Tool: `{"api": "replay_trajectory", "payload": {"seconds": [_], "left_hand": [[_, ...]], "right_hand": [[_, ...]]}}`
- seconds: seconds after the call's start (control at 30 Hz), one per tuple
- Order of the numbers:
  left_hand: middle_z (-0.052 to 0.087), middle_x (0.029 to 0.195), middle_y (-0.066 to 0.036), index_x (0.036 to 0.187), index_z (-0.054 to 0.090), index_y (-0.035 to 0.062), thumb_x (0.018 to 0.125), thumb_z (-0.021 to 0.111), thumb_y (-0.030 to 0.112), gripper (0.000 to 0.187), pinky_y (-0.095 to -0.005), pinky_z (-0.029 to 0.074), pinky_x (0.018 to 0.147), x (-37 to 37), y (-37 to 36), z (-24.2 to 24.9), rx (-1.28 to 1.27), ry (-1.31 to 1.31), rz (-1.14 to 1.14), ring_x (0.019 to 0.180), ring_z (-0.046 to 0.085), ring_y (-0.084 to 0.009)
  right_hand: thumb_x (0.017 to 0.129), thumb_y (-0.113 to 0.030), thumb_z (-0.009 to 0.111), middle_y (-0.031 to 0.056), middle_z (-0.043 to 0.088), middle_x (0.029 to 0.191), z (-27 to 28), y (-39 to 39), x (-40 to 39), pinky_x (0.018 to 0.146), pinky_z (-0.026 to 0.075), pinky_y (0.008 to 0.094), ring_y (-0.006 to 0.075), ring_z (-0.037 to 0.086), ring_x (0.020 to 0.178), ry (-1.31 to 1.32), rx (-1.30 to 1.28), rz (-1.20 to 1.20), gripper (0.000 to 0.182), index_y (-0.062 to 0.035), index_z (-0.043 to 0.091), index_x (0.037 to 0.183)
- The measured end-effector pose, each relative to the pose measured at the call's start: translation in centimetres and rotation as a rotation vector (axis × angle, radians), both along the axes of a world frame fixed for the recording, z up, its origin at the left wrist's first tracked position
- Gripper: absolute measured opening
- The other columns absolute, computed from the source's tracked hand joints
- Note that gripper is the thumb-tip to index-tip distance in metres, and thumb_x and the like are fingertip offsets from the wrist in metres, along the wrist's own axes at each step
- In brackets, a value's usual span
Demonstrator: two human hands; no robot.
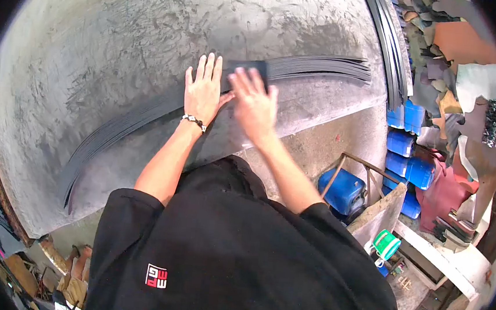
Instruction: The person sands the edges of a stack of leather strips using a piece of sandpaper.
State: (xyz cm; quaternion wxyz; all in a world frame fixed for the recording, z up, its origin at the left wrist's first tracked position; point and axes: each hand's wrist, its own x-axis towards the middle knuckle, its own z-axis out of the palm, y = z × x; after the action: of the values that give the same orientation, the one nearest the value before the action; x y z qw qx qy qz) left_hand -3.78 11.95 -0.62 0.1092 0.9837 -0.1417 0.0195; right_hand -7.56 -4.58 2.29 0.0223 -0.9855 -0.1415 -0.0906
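Black strip bundle (319, 67), two hands (203, 93)

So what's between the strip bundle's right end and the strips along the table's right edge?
Only bare tabletop; the head view shows the bundle and edge strips apart.

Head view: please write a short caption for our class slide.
Left hand and blurred right hand at a bundle of dark strips on a scuffed grey table.
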Motion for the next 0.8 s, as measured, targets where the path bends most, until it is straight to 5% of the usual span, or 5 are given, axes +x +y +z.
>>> {"api": "replay_trajectory", "payload": {"seconds": [0.23, 0.33, 0.43, 0.67, 0.8], "left_hand": [[0.039, 0.172, -0.016, 0.169, 0.034, 0.01, 0.08, 0.078, 0.074, 0.119, -0.0624, 0.018, 0.13, -5.7, 13.2, 3.0, 0.116, 0.113, 0.265, 0.162, 0.031, -0.0336], [0.038, 0.173, -0.013, 0.17, 0.032, 0.0106, 0.084, 0.076, 0.072, 0.115, -0.0639, 0.018, 0.13, -6.9, 14.3, 1.0, 0.07, -0.025, 0.263, 0.162, 0.031, -0.031], [0.04, 0.171, -0.012, 0.169, 0.034, 0.0092, 0.085, 0.076, 0.069, 0.112, -0.0641, 0.018, 0.13, -6.7, 15.7, -2.5, 0.526, -0.199, 0.214, 0.159, 0.036, -0.0306], [0.049, 0.166, -0.01, 0.168, 0.037, 0.0074, 0.088, 0.07, 0.074, 0.109, -0.0604, 0.024, 0.129, -6.9, 14.3, 0.3, 0.082, -0.094, 0.264, 0.155, 0.042, -0.0267], [0.049, 0.167, -0.009, 0.168, 0.036, 0.0074, 0.087, 0.073, 0.071, 0.109, -0.0597, 0.024, 0.129, -6.9, 14.3, 0.5, 0.065, -0.084, 0.285, 0.156, 0.042, -0.0264]], "right_hand": [[0.097, -0.022, 0.063, 0.0032, 0.054, 0.161, 1.4, -15.3, 3.7, 0.099, 0.044, 0.0656, 0.0304, 0.048, 0.148, 0.031, -0.265, -0.468, 0.055, -0.022, 0.059, 0.152], [0.099, -0.027, 0.064, 0.0079, 0.058, 0.154, 1.2, 3.6, -0.4, 0.104, 0.04, 0.0752, 0.0357, 0.046, 0.151, 0.076, 0.03, -0.017, 0.045, -0.0203, 0.063, 0.143], [0.094, -0.024, 0.068, 0.01, 0.059, 0.155, -1.6, 17.8, -5.9, 0.108, 0.04, 0.0642, 0.032, 0.049, 0.151, 0.004, 0.022, 0.222, 0.047, -0.0159, 0.067, 0.14], [0.093, -0.025, 0.067, 0.0017, 0.057, 0.16, 0.0, -9.0, 2.2, 0.105, 0.044, 0.0651, 0.0254, 0.05, 0.149, 0.066, -0.187, -0.312, 0.059, -0.0212, 0.061, 0.151], [0.1, -0.025, 0.062, 0.0044, 0.047, 0.17, 2.2, -5.6, 3.1, 0.118, 0.034, 0.0684, 0.0221, 0.039, 0.158, 0.238, -0.26, -0.44, 0.058, -0.0199, 0.055, 0.157]]}}
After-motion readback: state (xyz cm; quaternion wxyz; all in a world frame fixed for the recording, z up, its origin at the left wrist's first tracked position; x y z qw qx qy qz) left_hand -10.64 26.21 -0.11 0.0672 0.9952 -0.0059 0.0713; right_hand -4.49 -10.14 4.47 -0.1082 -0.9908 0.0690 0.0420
